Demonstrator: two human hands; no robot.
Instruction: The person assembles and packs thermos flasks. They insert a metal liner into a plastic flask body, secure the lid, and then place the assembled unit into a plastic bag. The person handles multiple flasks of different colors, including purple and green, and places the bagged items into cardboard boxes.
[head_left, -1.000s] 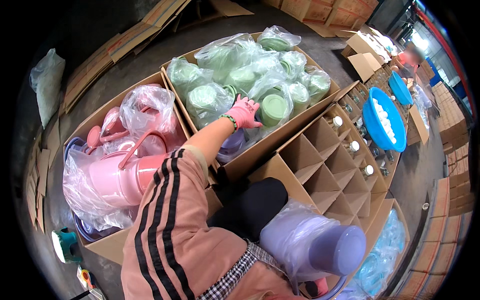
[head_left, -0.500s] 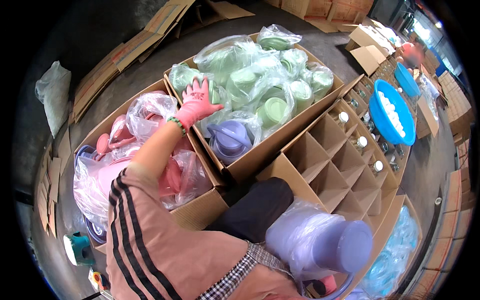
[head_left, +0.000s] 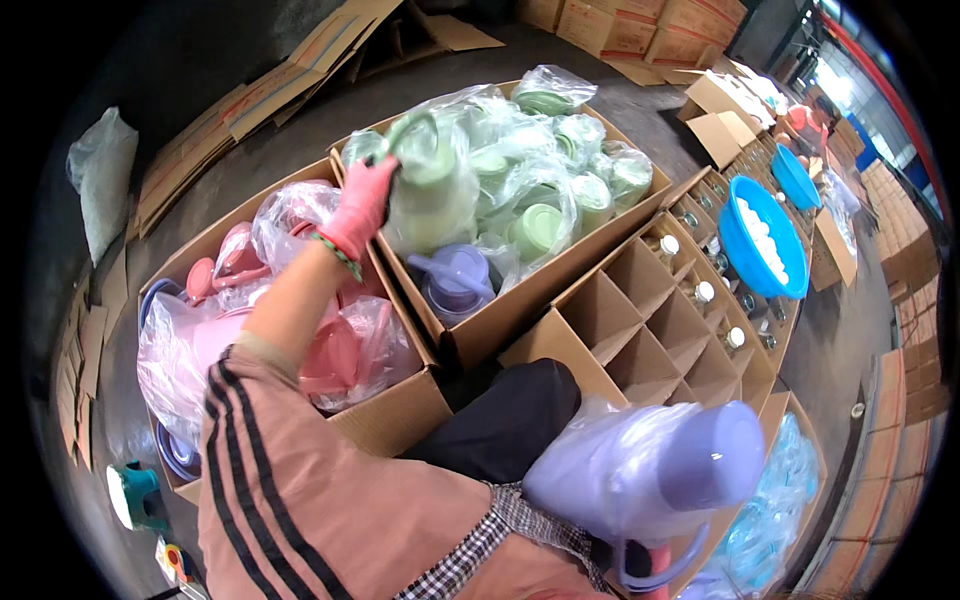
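My left hand [head_left: 362, 208], in a pink glove with black on its fingers, is closed at the handle of a green lidded jug [head_left: 432, 195] in a clear plastic bag. That jug stands partly out of a carton of bagged green jugs [head_left: 540, 228]. A purple lidded jug [head_left: 640, 460], wrapped in clear plastic, lies tilted at my right side with its loop handle hanging down. My right hand [head_left: 658, 568], also in a pink glove, is at that handle, mostly hidden under the jug. Another purple jug [head_left: 458, 280] sits in the green jugs' carton.
Left of it stands a carton of bagged pink jugs [head_left: 335, 350]. A divided carton [head_left: 640, 330] on the right holds several glass bottles with white lids. Beyond are blue basins [head_left: 740, 245], one holding white caps, and a co-worker [head_left: 808, 125]. Bagged blue items [head_left: 775, 510] lie lower right.
My left hand has gone from spread fingers over the green jugs to a closed grip, and a green jug has risen with it. The purple jug has tilted slightly upward.
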